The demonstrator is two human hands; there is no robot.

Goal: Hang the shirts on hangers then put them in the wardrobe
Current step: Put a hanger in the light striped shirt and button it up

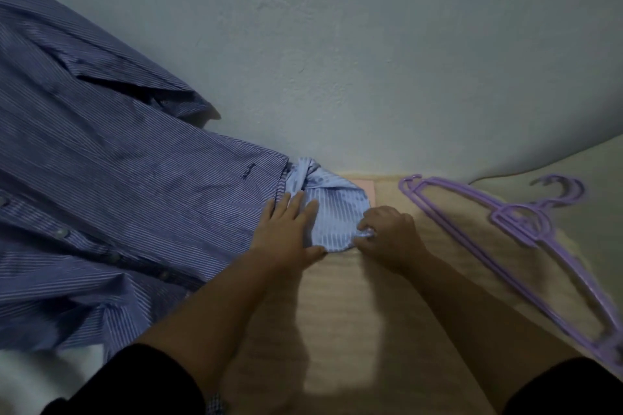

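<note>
**Sleeve end between both hands, hangers off to the right**

The dark blue pinstriped button-up shirt point(111, 178) lies spread on the left, collar toward the wall, button placket running along the lower left. One sleeve stretches out to the right and ends in a lighter blue striped bunch of fabric point(332, 212), apparently the cuff turned inside out and twisted near its top. That bunch sits right between the hands.

The left hand point(290, 229) lies flat with fingers straight, pressing where the dark sleeve meets the light fabric. The right hand point(387, 236) has its fingers curled and pinches the lower right edge of the light fabric.

Key relation: the sleeve's long axis runs left to right, from shirt body to cuff, and the cuff end is on the right hand's side. Any pull to straighten it would go rightward, with the left hand acting as anchor.

The stack of purple plastic hangers point(519, 222) lies on the beige ribbed mat point(354, 313) to the right, hooks pointing up toward the wall, long bar angled down to the lower right corner. It is near the right hand, not touching it, and well apart from the shirt's collar. The right hand is the nearer one for picking up a hanger.

No shirt is on a hanger yet; the wardrobe is not in view.
</note>
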